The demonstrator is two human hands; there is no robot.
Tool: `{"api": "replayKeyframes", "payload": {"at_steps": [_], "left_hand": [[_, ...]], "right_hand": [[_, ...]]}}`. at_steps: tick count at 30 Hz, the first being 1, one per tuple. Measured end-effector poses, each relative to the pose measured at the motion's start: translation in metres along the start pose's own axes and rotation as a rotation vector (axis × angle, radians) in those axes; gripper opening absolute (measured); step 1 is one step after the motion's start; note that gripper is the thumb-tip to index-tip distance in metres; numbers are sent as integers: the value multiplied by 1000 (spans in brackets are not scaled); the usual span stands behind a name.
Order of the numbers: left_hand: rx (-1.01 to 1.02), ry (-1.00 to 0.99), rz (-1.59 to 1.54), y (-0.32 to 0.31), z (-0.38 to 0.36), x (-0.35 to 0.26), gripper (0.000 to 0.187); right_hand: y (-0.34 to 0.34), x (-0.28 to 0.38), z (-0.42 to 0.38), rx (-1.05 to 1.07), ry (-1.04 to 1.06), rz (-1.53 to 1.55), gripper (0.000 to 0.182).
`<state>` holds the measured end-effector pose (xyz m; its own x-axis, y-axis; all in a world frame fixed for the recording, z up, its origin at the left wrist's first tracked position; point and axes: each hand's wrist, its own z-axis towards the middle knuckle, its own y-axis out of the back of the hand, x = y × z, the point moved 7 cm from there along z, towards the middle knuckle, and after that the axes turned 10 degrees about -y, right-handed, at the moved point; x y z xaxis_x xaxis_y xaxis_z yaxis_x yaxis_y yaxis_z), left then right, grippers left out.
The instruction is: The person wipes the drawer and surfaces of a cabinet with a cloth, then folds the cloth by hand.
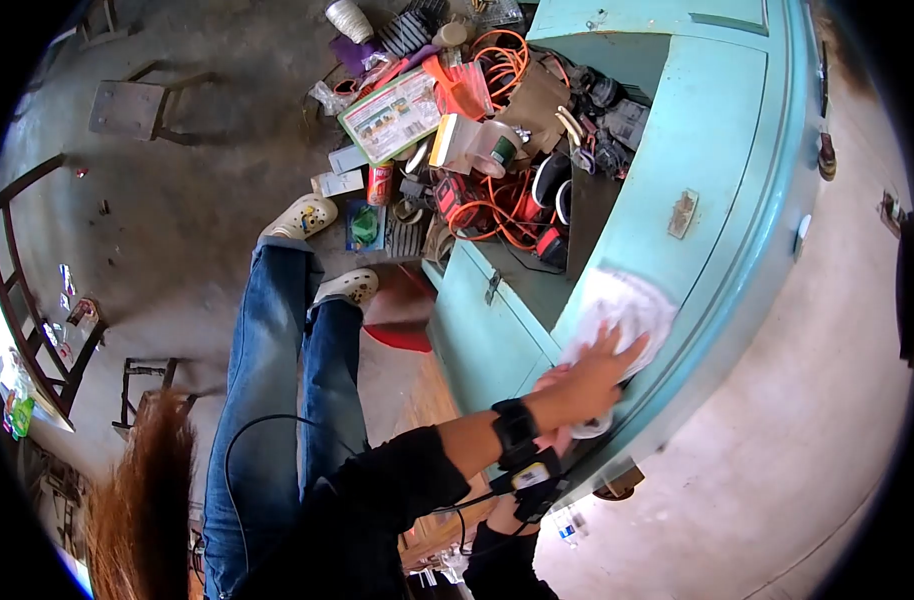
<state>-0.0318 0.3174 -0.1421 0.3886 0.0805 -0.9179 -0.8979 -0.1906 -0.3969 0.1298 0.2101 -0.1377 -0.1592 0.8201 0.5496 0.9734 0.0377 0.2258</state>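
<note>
A white cloth (627, 312) lies on the turquoise cabinet (712, 130), below a metal latch plate (683, 214). My left hand (602, 372) presses on its lower part with fingers spread, a black band round the wrist. Partly beneath it is my right hand (554, 437), which wears a strapped device (533, 474) at the wrist; my left hand and forearm hide most of its fingers. Next to both hands, a cabinet door (487, 320) stands swung out from an opening filled with tools.
Orange cord (502, 50), a red power tool (455, 197), a flat green-edged box (392, 115), a paper cup (495, 148) and a can (379, 184) crowd the floor and cabinet opening. A wooden stool (129, 108) stands at the upper left. A cable crosses my jeans (262, 380).
</note>
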Motion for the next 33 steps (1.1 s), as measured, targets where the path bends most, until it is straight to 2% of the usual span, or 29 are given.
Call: {"api": "replayKeyframes", "payload": {"at_steps": [2,3,6,8,11,12,13,15,16,17,18,19,20,21,22,24,25,28,32,33], "left_hand": [[57,149,-106,-7,-23,20,74],[56,146,-110,-13,-28,27,74],[-52,187,-163,-18,-22,33,74],[-78,314,-128,-12,-10,36,74],[-183,23,-483,28,36,-4,71],[-181,24,-482,37,48,-13,71],[-198,-21,-409,46,60,-25,71],[-207,-60,-346,48,66,-24,71],[-192,-114,-303,44,64,-17,70],[-179,-171,-255,42,61,-11,70],[-181,-81,-221,38,52,6,69],[-186,10,-187,34,38,22,69],[-172,130,-246,29,21,41,67],[-175,215,-366,20,5,63,66],[-162,349,-455,11,-11,81,65],[-172,356,-485,-1,-29,97,65],[-197,343,-477,-3,-34,99,65],[-225,370,-474,7,-22,82,68],[-201,14,-374,49,32,31,69],[-251,-82,-471,55,44,30,66]], "right_hand": [[8,-3,-16,-83,81,-141,32],[12,-1,-24,-121,129,-222,33],[10,15,-41,-270,357,-567,33],[2,32,-52,-352,555,-819,34],[-38,66,-55,-446,864,-1275,35],[-61,76,-59,-493,1002,-1511,33],[-68,84,-54,-497,995,-1513,33],[-73,93,-44,-354,932,-1414,20],[-71,83,-66,-646,1332,-1436,17],[-60,70,-65,-738,1203,-1591,24],[-51,62,-63,-823,1067,-1735,34],[-79,72,-52,-461,1009,-1562,35],[-87,70,-37,-457,1011,-1566,35],[-70,55,1,-177,566,-994,17],[-64,26,29,81,128,-408,23],[-49,4,33,192,-45,-318,19],[-25,-16,47,202,-65,-168,18],[-6,-38,47,141,-169,-50,19],[-19,-25,55,129,-171,21,19],[-31,-13,61,144,-162,51,19]]}}
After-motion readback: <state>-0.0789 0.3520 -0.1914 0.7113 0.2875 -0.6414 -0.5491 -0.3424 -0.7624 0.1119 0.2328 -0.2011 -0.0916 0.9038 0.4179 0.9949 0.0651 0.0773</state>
